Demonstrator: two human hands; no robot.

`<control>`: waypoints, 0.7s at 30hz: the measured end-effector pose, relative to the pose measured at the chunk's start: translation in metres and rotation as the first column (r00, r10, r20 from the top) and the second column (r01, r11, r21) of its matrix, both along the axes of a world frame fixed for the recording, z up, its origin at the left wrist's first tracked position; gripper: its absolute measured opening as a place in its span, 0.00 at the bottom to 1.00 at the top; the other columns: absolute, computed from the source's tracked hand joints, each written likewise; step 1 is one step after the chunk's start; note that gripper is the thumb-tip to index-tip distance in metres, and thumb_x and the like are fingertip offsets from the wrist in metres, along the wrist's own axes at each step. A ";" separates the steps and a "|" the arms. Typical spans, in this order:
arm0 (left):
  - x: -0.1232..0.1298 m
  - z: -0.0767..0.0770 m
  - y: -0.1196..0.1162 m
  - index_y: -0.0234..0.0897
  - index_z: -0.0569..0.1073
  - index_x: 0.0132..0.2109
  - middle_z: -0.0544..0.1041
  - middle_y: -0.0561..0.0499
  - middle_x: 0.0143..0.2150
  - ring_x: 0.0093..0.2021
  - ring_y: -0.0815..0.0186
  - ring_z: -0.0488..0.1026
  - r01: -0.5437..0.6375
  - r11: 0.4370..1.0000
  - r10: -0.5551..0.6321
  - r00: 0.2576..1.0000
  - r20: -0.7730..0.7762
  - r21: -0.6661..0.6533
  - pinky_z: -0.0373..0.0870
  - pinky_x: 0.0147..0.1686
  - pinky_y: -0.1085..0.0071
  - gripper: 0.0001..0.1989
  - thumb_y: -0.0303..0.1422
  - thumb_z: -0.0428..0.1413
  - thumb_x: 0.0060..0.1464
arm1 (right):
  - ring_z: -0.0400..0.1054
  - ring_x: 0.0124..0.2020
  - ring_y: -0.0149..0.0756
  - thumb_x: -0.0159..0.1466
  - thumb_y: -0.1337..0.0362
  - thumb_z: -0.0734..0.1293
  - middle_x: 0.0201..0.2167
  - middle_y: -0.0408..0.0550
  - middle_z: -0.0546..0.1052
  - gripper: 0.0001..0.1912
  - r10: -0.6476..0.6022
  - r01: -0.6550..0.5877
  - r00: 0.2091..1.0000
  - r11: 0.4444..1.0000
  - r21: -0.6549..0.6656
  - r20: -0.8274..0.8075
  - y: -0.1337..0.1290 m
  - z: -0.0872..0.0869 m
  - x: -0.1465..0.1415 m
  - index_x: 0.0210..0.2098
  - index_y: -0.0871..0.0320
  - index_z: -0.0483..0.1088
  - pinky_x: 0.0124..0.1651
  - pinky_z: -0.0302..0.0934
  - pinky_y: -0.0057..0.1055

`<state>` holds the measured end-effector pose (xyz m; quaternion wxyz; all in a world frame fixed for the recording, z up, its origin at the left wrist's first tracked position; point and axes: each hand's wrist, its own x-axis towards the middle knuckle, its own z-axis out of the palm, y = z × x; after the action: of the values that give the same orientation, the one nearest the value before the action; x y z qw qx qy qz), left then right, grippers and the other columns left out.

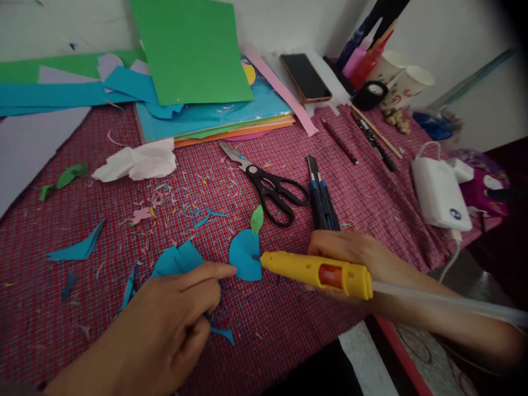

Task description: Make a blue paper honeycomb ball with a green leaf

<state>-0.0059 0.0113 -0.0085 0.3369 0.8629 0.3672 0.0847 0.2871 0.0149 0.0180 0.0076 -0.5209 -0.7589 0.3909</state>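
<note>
My right hand [350, 247] is wrapped round a yellow hot glue gun [292, 268], with a long clear glue stick [433, 300] trailing from its back. The gun's dark nozzle is at a rounded blue paper piece [243, 254] lying on the cloth. A small green paper leaf [256, 220] stands at that piece's top edge. With its index finger stretched out, my left hand [177, 313] touches the left edge of the blue piece; the other fingers are curled loosely. Beneath and behind it lie more blue paper cuttings [175, 258].
Beyond the hands lie black-handled scissors [274, 190] and a utility knife [319, 192] with its blade showing. Coloured sheets [198, 55], a phone [305, 77] and paper cups [412, 82] are at the back. A white power bank [441, 192] with a cable sits right.
</note>
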 end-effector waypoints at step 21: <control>-0.001 -0.001 0.001 0.40 0.60 0.27 0.78 0.51 0.49 0.40 0.64 0.77 0.014 1.000 -0.014 1.000 0.019 -0.015 0.70 0.32 0.70 0.10 0.20 0.44 0.47 | 0.64 0.22 0.28 0.65 0.57 0.62 0.24 0.42 0.70 0.12 -0.038 0.036 0.999 0.996 0.082 0.025 0.005 0.001 0.002 0.28 0.56 0.65 0.24 0.51 0.27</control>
<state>-0.0064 0.0122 -0.0099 0.3474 0.8620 0.3584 0.0878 0.2893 0.0197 0.0185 0.0261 -0.5392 -0.7644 0.3524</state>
